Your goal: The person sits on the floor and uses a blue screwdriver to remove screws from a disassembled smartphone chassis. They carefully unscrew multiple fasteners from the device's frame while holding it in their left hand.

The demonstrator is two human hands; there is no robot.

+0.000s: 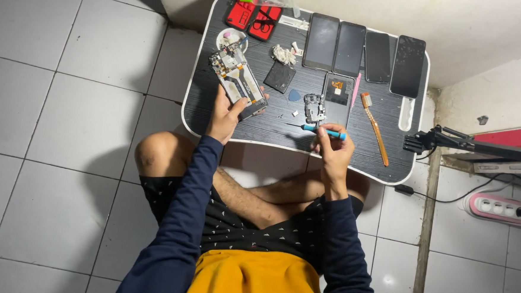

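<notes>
Four phones [363, 54] beyond left hand [223, 115] and opened handset [238, 80]

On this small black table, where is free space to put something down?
Bare table lies right of the brush, below the phones. Another strip runs along the near edge between the left hand and right hand. The back row and centre are crowded with parts.

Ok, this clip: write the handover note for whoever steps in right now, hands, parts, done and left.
Left hand: grips the opened phone frame, circuitry exposed, tilted over the black lap table.
Right hand: holds the blue-handled screwdriver, tip pointing left.
Removed metal cover and back panel lie mid-table; four phones along the far edge.
Done: phone opened.
Left: cannot tell.
</notes>
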